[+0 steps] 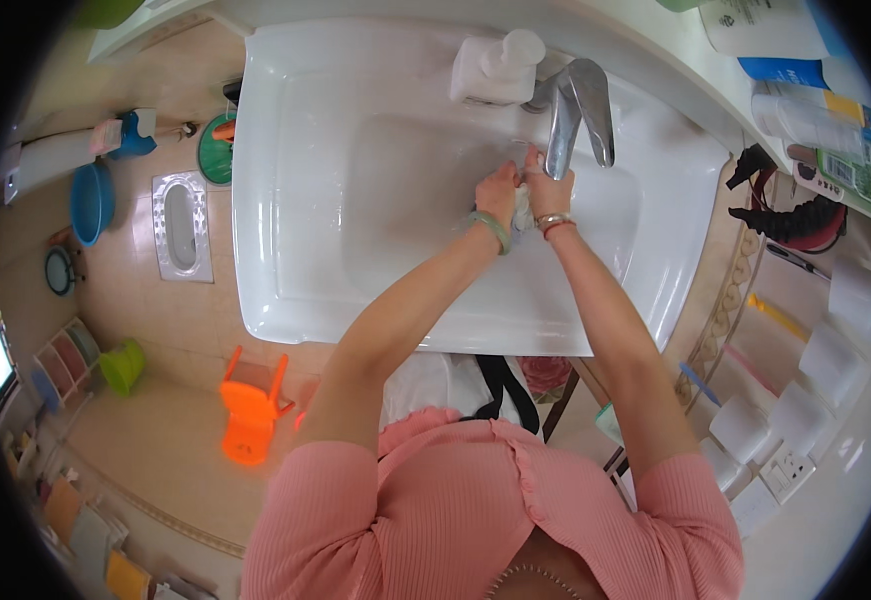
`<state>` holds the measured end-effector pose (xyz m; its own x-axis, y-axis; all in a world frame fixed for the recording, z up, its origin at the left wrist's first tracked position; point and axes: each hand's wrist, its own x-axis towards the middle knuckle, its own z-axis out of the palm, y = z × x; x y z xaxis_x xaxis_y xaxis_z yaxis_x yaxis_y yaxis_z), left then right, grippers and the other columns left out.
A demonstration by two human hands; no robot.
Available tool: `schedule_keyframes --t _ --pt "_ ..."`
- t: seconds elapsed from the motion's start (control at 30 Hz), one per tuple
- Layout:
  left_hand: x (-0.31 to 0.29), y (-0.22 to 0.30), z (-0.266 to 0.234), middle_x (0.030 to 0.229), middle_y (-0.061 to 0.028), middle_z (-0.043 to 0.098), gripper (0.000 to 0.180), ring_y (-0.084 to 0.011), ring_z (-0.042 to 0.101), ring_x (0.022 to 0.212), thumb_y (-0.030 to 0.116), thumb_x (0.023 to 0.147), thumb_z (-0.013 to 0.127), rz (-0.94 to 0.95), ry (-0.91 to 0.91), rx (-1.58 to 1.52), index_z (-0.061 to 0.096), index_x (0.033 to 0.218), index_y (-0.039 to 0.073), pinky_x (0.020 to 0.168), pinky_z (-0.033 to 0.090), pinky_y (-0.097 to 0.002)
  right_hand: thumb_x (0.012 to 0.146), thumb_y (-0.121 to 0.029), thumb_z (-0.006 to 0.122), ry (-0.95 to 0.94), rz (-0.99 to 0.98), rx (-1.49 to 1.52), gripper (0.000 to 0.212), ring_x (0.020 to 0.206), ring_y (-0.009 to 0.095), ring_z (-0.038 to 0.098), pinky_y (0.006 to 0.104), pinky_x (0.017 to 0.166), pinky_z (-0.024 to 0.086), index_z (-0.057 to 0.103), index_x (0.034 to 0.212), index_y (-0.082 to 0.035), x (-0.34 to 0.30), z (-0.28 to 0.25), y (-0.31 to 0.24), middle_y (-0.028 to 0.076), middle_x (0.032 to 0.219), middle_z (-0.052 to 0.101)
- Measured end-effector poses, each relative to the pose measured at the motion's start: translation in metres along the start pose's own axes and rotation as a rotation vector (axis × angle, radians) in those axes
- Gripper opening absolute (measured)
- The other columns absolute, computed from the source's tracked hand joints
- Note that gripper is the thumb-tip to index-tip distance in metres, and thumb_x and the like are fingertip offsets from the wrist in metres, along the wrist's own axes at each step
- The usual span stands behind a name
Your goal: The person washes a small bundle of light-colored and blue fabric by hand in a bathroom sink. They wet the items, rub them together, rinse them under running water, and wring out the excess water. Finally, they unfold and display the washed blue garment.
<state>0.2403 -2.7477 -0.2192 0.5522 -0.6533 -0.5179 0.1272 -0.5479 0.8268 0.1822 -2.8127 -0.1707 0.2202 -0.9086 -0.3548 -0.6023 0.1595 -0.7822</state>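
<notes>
Both of my hands are low in the white washbasin (286,200), side by side under the metal faucet (571,110). Between them is a small, crumpled white cloth (524,208), apparently wet. My left hand (497,194), with a green bangle at the wrist, has its fingers curled against the cloth's left side. On the other side, my right hand (553,188) grips it just below the spout, wearing a metal bracelet and a red band. The fingertips are partly hidden, and the cloth's exact kind is unclear.
A white pump bottle (496,70) stands on the basin's back rim, left of the faucet. Bottles and tubes (806,120) line a shelf at right, above wall-mounted white cups (741,428). An orange chair (252,410) and a squat toilet (182,228) are at left.
</notes>
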Motion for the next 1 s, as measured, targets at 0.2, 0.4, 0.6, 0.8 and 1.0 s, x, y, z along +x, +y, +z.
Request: schedule_keyframes --t 0.2,0.4,0.6,0.8,1.0 --pt "0.012 -0.031 0.002 0.082 -0.0129 0.061 0.031 -0.0250 0.058 0.073 0.033 0.087 0.052 0.264 0.177 0.162 0.059 0.089 0.002 0.066 0.046 -0.0392 0.088 -0.028 0.056 0.001 -0.424 -0.287 0.030 0.067 0.038 0.062 0.0413 0.058 0.046 0.063 0.078 0.000 -0.039 0.023 -0.033 0.021 0.072 0.064" --pt "0.010 -0.009 -0.010 0.082 -0.0143 0.062 0.032 -0.0278 0.061 0.079 0.030 0.086 0.052 0.006 -0.093 -0.039 0.057 0.098 0.002 0.068 0.047 -0.0391 0.087 -0.027 0.054 -0.049 0.002 -0.031 0.030 0.066 0.033 0.064 0.0405 0.056 0.044 0.063 0.077 -0.001 -0.019 0.000 -0.039 0.017 0.068 0.064" --pt "0.005 0.025 -0.034 0.075 -0.0032 0.058 0.022 -0.0203 0.055 0.072 0.029 0.086 0.053 -0.588 -0.049 -0.923 0.059 0.084 0.008 0.068 0.044 -0.0322 0.089 -0.036 0.057 0.051 -0.332 -0.339 0.038 0.068 0.033 0.064 0.0392 0.061 0.046 0.065 0.084 0.001 -0.033 0.021 -0.036 0.021 0.073 0.065" --pt "-0.001 0.015 -0.044 0.079 -0.0036 0.057 0.021 -0.0165 0.054 0.068 0.031 0.089 0.054 -0.021 -0.052 -0.542 0.059 0.090 0.010 0.063 0.046 -0.0316 0.081 -0.021 0.063 -0.270 0.069 0.100 0.019 0.070 0.024 0.061 0.0346 0.066 0.048 0.065 0.087 -0.003 0.028 -0.026 0.055 0.013 0.074 0.065" --pt "0.026 0.009 -0.055 0.094 -0.0083 0.062 0.040 -0.0202 0.061 0.084 0.040 0.092 0.053 -0.316 -0.115 -0.930 0.058 0.106 0.003 0.078 0.049 -0.0346 0.080 -0.016 0.070 -0.323 -0.138 0.214 0.020 0.073 0.016 0.060 0.0316 0.067 0.046 0.062 0.093 -0.003 -0.043 -0.029 -0.040 0.007 0.080 0.065"
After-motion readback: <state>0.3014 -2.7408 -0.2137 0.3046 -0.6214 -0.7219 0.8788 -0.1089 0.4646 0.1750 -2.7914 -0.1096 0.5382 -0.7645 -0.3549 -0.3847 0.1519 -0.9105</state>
